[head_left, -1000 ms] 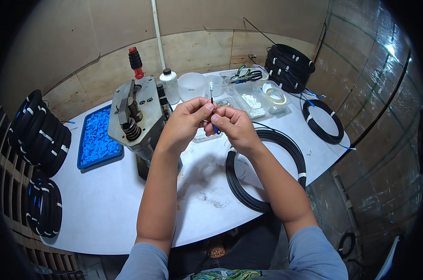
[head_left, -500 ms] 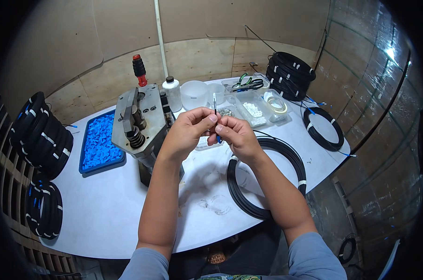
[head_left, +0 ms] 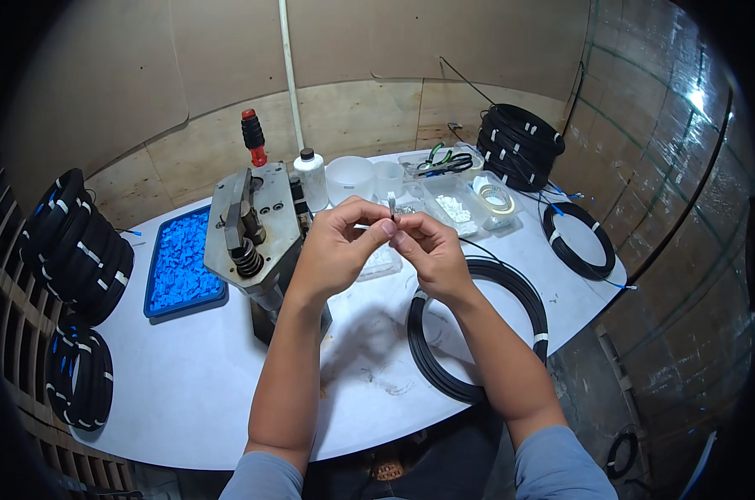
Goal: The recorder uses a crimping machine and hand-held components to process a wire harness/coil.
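Observation:
Above the table, my left hand [head_left: 344,248] and my right hand [head_left: 432,254] meet fingertip to fingertip. Both are closed in a pinch on the end of a thin black cable. Its small whitish tip [head_left: 392,200] points up above the fingers; the details of the tip are too small to make out. Below my right forearm lies a coil of black cable [head_left: 417,333] with white ties. One strand [head_left: 479,247] runs from this coil up toward my right hand. The part of the cable end between the fingers is hidden.
Left of my hands stands a metal press [head_left: 269,196]. Beyond it is a blue tray [head_left: 148,307] of small blue pieces. Clear bins [head_left: 477,218] hold white parts and tape; pliers [head_left: 448,164], a bottle [head_left: 311,179] and a tub [head_left: 349,179] stand behind. More coils [head_left: 577,242] flank the table.
My right fingertips have moved up beside the left ones. Less of the cable end shows above the fingers, and the blue piece seen beneath them is now hidden. The view has shifted slightly.

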### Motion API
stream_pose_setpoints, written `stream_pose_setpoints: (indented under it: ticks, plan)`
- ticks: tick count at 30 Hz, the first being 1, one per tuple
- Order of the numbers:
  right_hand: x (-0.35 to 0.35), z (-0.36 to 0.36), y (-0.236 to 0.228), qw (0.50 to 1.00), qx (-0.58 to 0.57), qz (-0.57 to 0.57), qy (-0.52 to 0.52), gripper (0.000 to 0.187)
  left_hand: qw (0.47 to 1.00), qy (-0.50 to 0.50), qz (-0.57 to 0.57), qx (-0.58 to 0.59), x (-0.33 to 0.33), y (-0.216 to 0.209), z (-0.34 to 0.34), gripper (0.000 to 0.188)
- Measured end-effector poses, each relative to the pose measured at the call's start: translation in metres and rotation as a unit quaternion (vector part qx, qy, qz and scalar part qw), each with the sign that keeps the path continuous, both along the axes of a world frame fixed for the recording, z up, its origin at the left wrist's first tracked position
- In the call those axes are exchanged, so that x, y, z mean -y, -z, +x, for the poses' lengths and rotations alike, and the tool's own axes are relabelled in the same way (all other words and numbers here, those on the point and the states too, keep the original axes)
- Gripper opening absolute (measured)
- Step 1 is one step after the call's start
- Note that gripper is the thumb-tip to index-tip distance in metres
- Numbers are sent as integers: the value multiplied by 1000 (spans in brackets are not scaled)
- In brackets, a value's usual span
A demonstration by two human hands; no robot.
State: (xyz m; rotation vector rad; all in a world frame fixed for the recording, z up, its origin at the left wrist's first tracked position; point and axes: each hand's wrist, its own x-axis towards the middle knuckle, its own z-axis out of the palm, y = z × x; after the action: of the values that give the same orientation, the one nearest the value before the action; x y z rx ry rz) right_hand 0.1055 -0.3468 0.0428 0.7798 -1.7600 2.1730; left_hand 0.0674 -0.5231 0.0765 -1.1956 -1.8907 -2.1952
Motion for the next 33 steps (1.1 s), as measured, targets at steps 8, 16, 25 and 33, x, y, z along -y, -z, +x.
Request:
stream_pose_setpoints:
  ticks: [8,16,25,33]
  plan:
    - [-1,-1,7,996,-39,-59,51,17,986,-90,-7,-139,-12,-9,15,12]
    - [9,6,3,996,-25,-9,89,13,972,-160,-28,-171,-17,-2,10,13]
    - [-10,3,-8,995,85,11,-56,22,984,30,-3,178,-7,-5,9,17]
    - [-9,6,-10,987,151,-22,-58,17,964,82,36,252,-5,4,-3,18]
